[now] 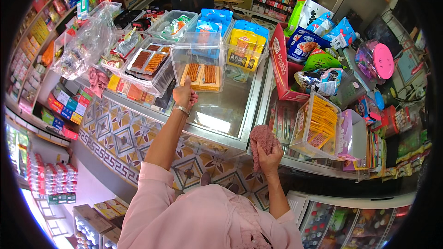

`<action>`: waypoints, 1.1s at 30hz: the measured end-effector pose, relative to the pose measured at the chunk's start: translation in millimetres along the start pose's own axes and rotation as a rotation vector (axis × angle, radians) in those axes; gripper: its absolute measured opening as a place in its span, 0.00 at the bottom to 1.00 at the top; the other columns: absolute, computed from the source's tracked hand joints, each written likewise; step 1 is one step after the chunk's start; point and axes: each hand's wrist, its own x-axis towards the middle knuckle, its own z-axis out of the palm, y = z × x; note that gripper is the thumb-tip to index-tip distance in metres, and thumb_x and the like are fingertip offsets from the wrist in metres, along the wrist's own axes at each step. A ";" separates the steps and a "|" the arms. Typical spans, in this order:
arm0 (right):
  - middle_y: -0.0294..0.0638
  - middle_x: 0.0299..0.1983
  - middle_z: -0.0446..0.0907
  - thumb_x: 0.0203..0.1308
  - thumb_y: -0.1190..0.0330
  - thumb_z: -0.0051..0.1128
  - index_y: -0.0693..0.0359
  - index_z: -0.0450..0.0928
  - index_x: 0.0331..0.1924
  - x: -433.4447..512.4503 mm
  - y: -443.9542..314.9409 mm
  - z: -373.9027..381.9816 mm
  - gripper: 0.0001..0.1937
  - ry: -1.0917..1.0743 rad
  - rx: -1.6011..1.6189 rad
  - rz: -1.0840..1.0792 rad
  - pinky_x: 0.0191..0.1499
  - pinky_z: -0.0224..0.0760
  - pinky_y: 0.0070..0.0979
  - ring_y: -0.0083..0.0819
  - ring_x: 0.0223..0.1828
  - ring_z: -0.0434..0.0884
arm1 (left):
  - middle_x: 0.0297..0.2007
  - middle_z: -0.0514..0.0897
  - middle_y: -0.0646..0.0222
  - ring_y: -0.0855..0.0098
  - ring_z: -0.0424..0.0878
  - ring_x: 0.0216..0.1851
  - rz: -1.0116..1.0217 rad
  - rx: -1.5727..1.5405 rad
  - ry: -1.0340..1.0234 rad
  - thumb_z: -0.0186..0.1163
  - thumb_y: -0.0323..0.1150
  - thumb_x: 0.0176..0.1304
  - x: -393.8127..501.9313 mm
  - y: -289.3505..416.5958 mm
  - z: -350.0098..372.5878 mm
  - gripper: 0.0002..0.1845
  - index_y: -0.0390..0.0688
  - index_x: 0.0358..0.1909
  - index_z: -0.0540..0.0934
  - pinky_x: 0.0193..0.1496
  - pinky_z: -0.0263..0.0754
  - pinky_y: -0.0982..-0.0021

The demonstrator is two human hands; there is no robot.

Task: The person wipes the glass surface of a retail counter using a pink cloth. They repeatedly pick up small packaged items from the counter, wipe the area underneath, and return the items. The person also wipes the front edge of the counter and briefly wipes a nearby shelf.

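Observation:
My left hand [185, 96] grips the near wall of a clear plastic bin [216, 50], which holds packs of orange-brown snack sticks [209, 73]. The bin stands tilted at the glass-topped counter [228, 110], in front of bins with blue and yellow snack pouches. My right hand [271, 157] holds a bunched pink cloth [262, 140] at the counter's metal front edge, near the corner where two counter sections meet. Left of the held bin is another clear bin [149, 63] with packs of dark and orange sticks.
A red carton [284, 76] of snack pouches and a clear bin of yellow packets [320, 124] stand at the right. Farther right is a jar with a pink lid [380, 59]. Another pink cloth [98, 81] hangs at the left counter edge. Patterned floor tiles [193, 166] lie below.

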 end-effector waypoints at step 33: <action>0.46 0.23 0.79 0.57 0.49 0.62 0.60 0.77 0.40 -18.5 34.4 -16.2 0.21 -0.074 0.053 -0.021 0.28 0.72 0.39 0.45 0.24 0.80 | 0.34 0.80 0.61 0.56 0.79 0.41 1.601 1.241 -1.022 0.67 0.28 0.45 -277.6 -28.0 275.6 0.09 0.40 0.29 0.78 0.42 0.75 0.59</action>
